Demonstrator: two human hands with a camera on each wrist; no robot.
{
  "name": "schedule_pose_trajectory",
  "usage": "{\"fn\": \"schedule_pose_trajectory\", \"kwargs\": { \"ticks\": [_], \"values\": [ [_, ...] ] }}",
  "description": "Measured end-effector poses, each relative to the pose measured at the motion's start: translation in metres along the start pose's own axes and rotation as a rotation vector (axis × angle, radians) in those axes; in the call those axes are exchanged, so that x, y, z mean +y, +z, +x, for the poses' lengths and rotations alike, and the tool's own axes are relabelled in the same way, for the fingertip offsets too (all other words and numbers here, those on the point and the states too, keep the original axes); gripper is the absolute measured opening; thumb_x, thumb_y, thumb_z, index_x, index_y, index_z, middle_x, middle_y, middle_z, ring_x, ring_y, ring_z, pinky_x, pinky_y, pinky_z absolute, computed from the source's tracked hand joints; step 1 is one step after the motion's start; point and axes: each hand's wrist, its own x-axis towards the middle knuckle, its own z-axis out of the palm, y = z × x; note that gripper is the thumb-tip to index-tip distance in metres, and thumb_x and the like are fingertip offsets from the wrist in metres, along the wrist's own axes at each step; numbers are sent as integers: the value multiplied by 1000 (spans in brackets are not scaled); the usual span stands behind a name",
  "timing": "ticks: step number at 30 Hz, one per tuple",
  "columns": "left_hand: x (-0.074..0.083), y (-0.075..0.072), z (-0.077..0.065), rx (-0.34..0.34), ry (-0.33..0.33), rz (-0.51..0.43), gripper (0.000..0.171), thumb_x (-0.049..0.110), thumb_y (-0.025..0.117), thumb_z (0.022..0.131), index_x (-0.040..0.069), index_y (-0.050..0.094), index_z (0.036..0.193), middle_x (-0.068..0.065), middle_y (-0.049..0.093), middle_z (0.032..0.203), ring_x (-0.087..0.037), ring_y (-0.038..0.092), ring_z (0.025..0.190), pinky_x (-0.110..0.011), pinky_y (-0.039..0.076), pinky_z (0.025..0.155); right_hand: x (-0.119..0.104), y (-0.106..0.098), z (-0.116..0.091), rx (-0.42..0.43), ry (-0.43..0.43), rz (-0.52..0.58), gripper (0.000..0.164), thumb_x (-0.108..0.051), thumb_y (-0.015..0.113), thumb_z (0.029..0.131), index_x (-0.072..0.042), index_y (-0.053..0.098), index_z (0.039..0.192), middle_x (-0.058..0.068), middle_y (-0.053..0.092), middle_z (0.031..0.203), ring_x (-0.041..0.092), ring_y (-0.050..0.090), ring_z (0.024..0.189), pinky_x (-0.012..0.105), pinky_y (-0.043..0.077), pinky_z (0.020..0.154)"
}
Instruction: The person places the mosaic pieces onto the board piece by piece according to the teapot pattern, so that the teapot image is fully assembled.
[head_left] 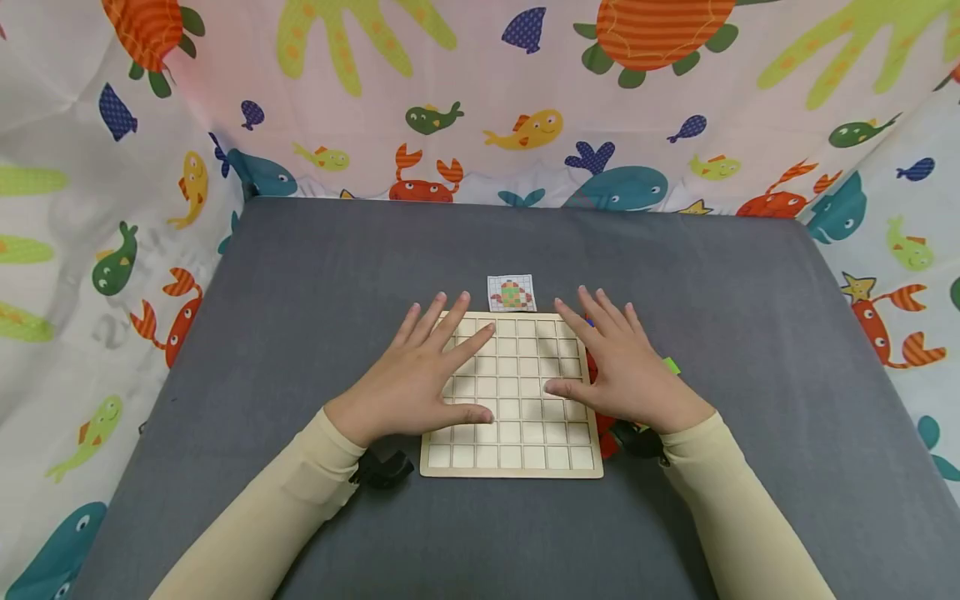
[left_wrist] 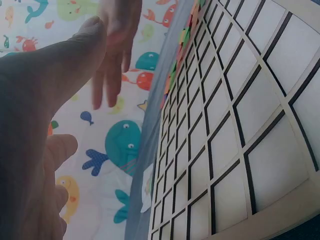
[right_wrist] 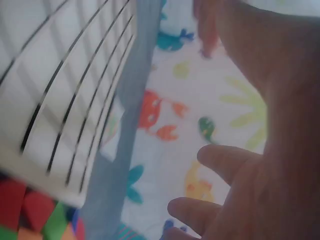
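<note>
A light wooden board (head_left: 510, 408) divided into square cells lies on the grey table, its cells pale and bare. My left hand (head_left: 416, 375) hovers over the board's left side, fingers spread and straight. On the opposite side, my right hand (head_left: 622, 367) is spread too, thumb pointing inward over the board. Neither hand holds anything. Small coloured blocks (right_wrist: 37, 207), red, green, orange and blue, sit beside the board's right edge, partly hidden under the right hand in the head view. A small card (head_left: 511, 293) with a coloured grid picture lies just beyond the board's far edge.
Grey cloth (head_left: 337, 250) covers the table. A curtain (head_left: 480, 83) printed with sea animals hangs behind it and along both sides. Black straps (head_left: 384, 469) with cameras are on both wrists, close to the board's near corners.
</note>
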Motion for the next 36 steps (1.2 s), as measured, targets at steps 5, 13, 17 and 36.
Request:
{"fn": "schedule_pose_trajectory", "kwargs": {
  "ticks": [5,13,17,36],
  "values": [
    [-4,1,1,-12,-7,-15,106,87,54,87,32,17,170,-6,-9,177,-28,-17,162,-52,-10,130,21,3,9,-8,67,35,106,-64,75,89,-17,24,170,20,14,175,44,7,161,72,-1,124],
    [-25,10,6,-33,-36,-47,100,79,56,93,24,21,170,-15,0,177,-38,-4,163,-56,-4,130,44,10,18,16,128,66,81,-51,74,96,-5,49,157,27,32,166,49,21,157,73,9,124],
    [-40,18,8,-46,-56,-109,98,78,54,95,23,22,170,-15,3,177,-37,-2,163,-56,-3,130,47,11,19,78,118,78,53,-33,70,103,0,63,144,24,52,149,46,43,141,66,34,117],
    [-74,45,14,-57,-97,-187,103,75,56,96,17,15,170,-1,4,178,-24,-3,164,-51,-5,131,54,7,38,84,105,-54,19,-5,69,97,-1,80,112,15,69,102,28,66,86,49,60,79]
  ]
}}
